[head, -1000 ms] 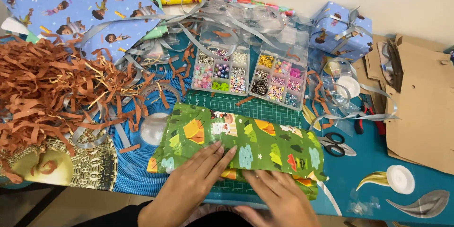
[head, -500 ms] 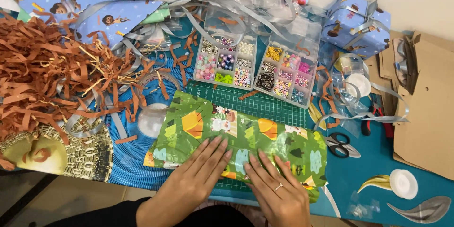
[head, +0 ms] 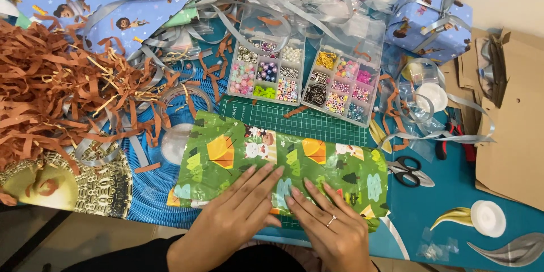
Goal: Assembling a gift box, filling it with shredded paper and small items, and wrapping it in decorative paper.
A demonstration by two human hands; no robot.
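Both forearms run off the bottom edge, and whatever lies under the green patterned wrapping paper (head: 283, 164) is hidden; its near edge is covered by the hands. The paper lies across a dark green cutting mat (head: 306, 122) at the table's front, with two clear bead boxes (head: 309, 76) behind it, a blue ribboned wrapped box (head: 428, 22) at far right, black scissors (head: 409, 170) just beside the paper, and shredded brown paper strips (head: 51, 90) heaped at left. The left hand (head: 235, 215) and right hand (head: 328, 224) lie flat on the glossy paper, fingers extended and pressing down, gripping nothing.
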